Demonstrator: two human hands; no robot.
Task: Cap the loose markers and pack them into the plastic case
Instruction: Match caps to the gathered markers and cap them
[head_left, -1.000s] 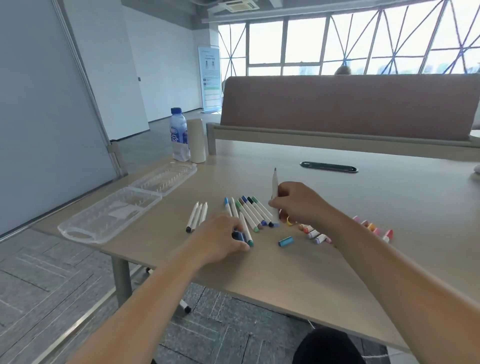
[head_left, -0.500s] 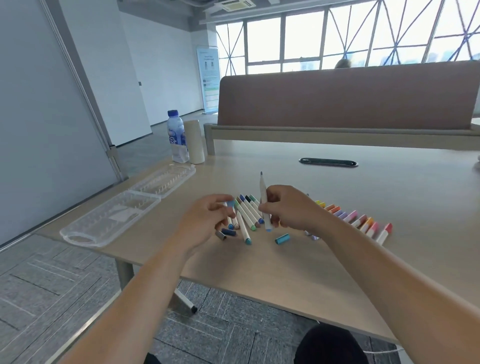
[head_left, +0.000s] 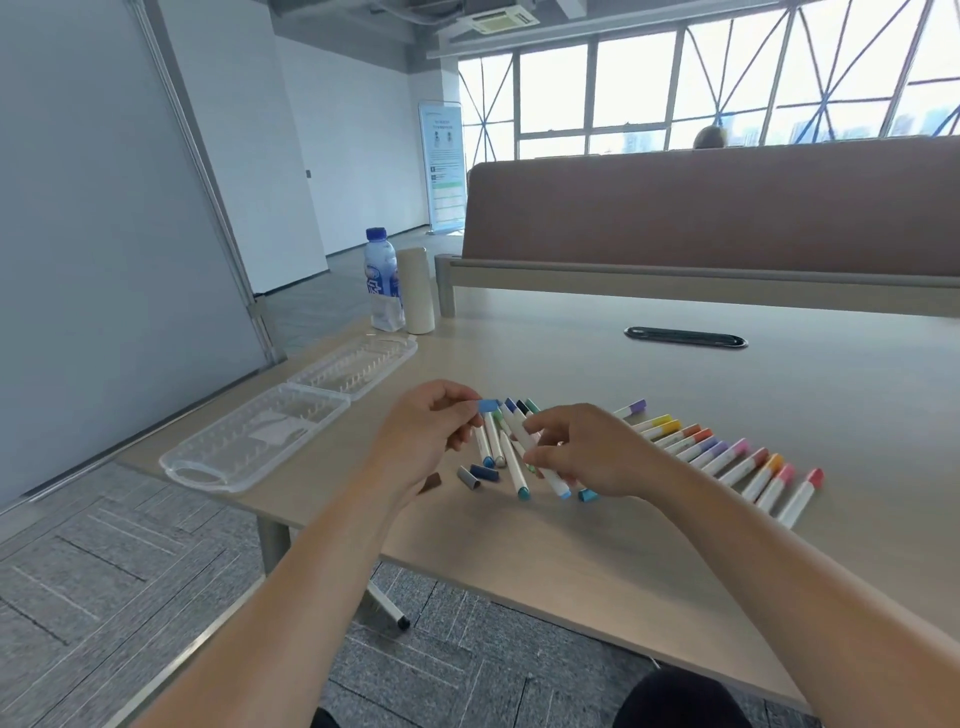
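Two hands are raised over the near middle of the table (head_left: 810, 384). My left hand (head_left: 428, 434) pinches a small blue cap (head_left: 488, 406) between thumb and forefinger, and my right hand (head_left: 589, 452) curls its fingers round a white marker (head_left: 554, 479), held slanting with its pale blue end toward me. The cap sits just beside the marker's far end; I cannot tell whether they touch. Beneath my hands a cluster of uncapped markers (head_left: 497, 441) lies on the table, their coloured ends pointing at the near edge. A few loose caps (head_left: 484, 472) lie just nearer than these: grey, dark blue, a brown one half behind my left wrist, and a brighter blue one under my right hand. Toward the right edge a slanted row of capped markers (head_left: 727, 460) lies side by side, with caps in purple, yellow, orange, violet, pink and red. The clear plastic case (head_left: 244, 441) lies opened flat along the left edge, its handle end at the near left corner. At the far left corner a water bottle (head_left: 383, 280) with a blue top stands just beside a cream cylinder (head_left: 416, 291); the bottle's blue-and-white label carries lettering too blurred to read. A black oval slot (head_left: 685, 338) sits in the table toward the far edge. Beyond the table stands a banner (head_left: 440, 161) whose print is too small to make out.
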